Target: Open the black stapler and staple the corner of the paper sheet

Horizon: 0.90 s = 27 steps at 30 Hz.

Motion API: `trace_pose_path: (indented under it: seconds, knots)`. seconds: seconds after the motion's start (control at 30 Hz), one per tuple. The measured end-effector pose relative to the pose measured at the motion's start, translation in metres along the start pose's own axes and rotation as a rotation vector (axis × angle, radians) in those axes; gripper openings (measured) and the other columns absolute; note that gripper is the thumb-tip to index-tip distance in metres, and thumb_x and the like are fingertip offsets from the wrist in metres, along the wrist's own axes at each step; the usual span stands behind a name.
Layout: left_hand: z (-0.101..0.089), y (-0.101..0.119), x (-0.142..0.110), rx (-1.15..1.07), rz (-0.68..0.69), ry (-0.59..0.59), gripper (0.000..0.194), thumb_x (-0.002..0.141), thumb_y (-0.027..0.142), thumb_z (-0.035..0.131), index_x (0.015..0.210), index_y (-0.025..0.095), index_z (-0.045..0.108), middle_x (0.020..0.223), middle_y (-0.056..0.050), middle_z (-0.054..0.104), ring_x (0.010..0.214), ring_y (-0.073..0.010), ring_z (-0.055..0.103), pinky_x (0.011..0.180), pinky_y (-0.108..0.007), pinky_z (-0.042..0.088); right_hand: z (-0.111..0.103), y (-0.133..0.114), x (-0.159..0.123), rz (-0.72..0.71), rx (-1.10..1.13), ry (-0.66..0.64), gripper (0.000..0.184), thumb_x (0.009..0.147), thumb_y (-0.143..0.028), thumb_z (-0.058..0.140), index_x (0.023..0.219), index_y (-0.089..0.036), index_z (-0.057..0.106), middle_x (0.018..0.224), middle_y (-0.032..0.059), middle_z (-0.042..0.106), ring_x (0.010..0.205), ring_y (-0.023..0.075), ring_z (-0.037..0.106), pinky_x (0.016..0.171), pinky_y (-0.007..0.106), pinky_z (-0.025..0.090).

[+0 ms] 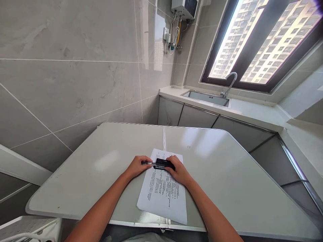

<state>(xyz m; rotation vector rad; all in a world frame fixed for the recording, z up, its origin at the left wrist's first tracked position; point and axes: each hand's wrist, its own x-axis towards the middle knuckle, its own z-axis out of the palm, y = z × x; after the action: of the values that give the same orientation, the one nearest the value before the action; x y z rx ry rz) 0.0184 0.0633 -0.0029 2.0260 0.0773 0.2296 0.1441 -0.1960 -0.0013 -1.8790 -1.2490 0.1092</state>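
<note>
A black stapler is held over the upper part of a printed sheet of paper. My right hand wraps its fingers and thumb around the stapler's right end. At the other end, a thin metal piece sticks out to the left, and my left hand pinches it between thumb and fingers. Whether any staples are inside the stapler cannot be made out. The paper lies flat on the table, turned slightly, below and between both hands.
The pale folding table has a centre seam. Two tiny dark marks, perhaps staples, lie beyond my right hand. A tiled wall rises at the left. Behind are a counter with a sink, a faucet and a window.
</note>
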Motion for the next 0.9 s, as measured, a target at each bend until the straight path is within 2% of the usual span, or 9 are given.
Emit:
trace_pose_path:
  seconds: [0.13, 0.33, 0.47, 0.57, 0.73, 0.83, 0.9]
  knots:
    - [0.000, -0.001, 0.001, -0.021, -0.058, -0.023, 0.027, 0.078, 0.036, 0.081, 0.101, 0.023, 0.083, 0.102, -0.006, 0.079, 0.093, -0.0234, 0.071, 0.090, -0.037, 0.054, -0.003, -0.002, -0.001, 0.002, 0.009, -0.028, 0.015, 0.099, -0.026, 0.063, 0.113, -0.024, 0.059, 0.103, 0.0057, 0.063, 0.099, 0.0248, 0.057, 0.084, 0.039, 0.050]
    - [0.001, 0.000, 0.001, 0.129, -0.064, 0.002, 0.027, 0.076, 0.039, 0.081, 0.097, 0.023, 0.084, 0.086, -0.002, 0.076, 0.079, -0.0186, 0.064, 0.078, -0.032, 0.050, -0.002, 0.000, -0.001, 0.011, 0.055, -0.022, 0.014, 0.099, -0.028, 0.063, 0.113, -0.026, 0.058, 0.104, 0.0056, 0.062, 0.100, 0.0255, 0.055, 0.085, 0.040, 0.048]
    - [0.001, 0.006, 0.000, 0.107, -0.037, 0.002, 0.028, 0.078, 0.039, 0.081, 0.102, 0.024, 0.080, 0.093, -0.001, 0.077, 0.078, -0.0172, 0.064, 0.078, -0.032, 0.052, 0.000, 0.002, 0.000, 0.022, 0.100, -0.005, 0.013, 0.099, -0.031, 0.064, 0.110, -0.026, 0.059, 0.100, 0.0042, 0.062, 0.098, 0.0252, 0.054, 0.084, 0.039, 0.046]
    - [-0.001, 0.010, -0.002, 0.072, 0.031, -0.024, 0.029, 0.082, 0.039, 0.080, 0.107, 0.025, 0.079, 0.101, -0.002, 0.079, 0.083, -0.0179, 0.067, 0.082, -0.034, 0.054, 0.000, 0.004, -0.001, 0.045, 0.152, 0.036, 0.016, 0.098, -0.034, 0.066, 0.111, -0.026, 0.062, 0.098, 0.0038, 0.062, 0.095, 0.0243, 0.054, 0.080, 0.037, 0.044]
    - [-0.011, 0.011, -0.004, 0.072, 0.238, -0.028, 0.019, 0.093, 0.037, 0.072, 0.107, 0.029, 0.082, 0.111, -0.004, 0.080, 0.107, -0.0230, 0.071, 0.099, -0.039, 0.053, -0.010, 0.011, -0.002, 0.069, 0.252, 0.169, 0.022, 0.093, -0.040, 0.070, 0.109, -0.025, 0.067, 0.092, 0.0028, 0.060, 0.083, 0.0217, 0.053, 0.075, 0.035, 0.041]
    - [-0.015, 0.010, -0.003, 0.092, 0.285, -0.023, 0.018, 0.099, 0.033, 0.065, 0.104, 0.030, 0.082, 0.110, -0.003, 0.080, 0.106, -0.0222, 0.071, 0.099, -0.041, 0.050, -0.018, 0.012, -0.002, 0.067, 0.298, 0.214, 0.023, 0.093, -0.043, 0.071, 0.106, -0.025, 0.070, 0.089, 0.0025, 0.059, 0.082, 0.0216, 0.053, 0.075, 0.035, 0.040]
    - [-0.011, 0.011, -0.004, 0.094, 0.267, -0.023, 0.015, 0.098, 0.031, 0.066, 0.099, 0.029, 0.080, 0.104, -0.003, 0.080, 0.099, -0.0213, 0.071, 0.099, -0.041, 0.048, -0.020, 0.010, -0.002, 0.061, 0.334, 0.196, 0.025, 0.092, -0.046, 0.071, 0.105, -0.024, 0.071, 0.088, 0.0028, 0.059, 0.082, 0.0221, 0.053, 0.075, 0.036, 0.040]
